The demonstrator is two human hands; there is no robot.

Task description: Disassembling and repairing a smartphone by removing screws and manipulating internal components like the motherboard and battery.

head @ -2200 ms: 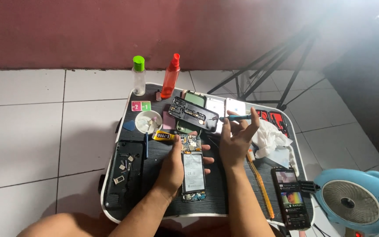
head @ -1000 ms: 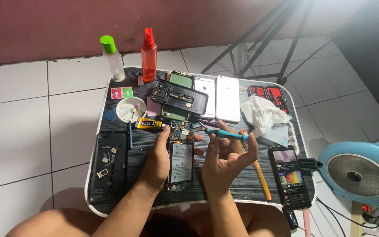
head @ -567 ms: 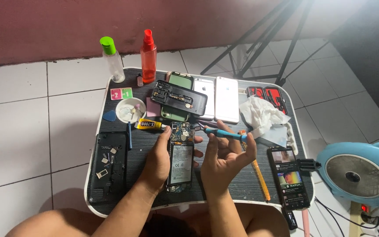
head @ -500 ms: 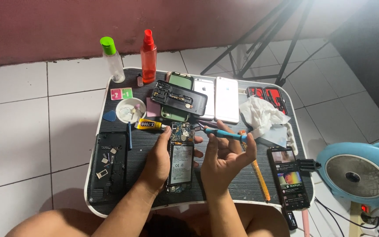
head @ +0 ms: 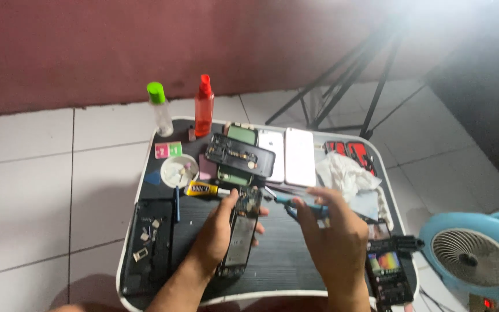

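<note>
Both hands work over a black tray (head: 163, 144) on the tiled floor. Left hand (head: 218, 231) lies along the opened phone (head: 241, 231), thumb and fingers curled round its edges, pinning it flat. Right hand (head: 333, 237) is closed around a blue-handled screwdriver (head: 295, 203), tip aimed toward the phone's upper end. To do this well, I judge the phone should stay pressed down and the tip kept straight, with light force. The phone lies under the left hand, just left of the right one.
</note>
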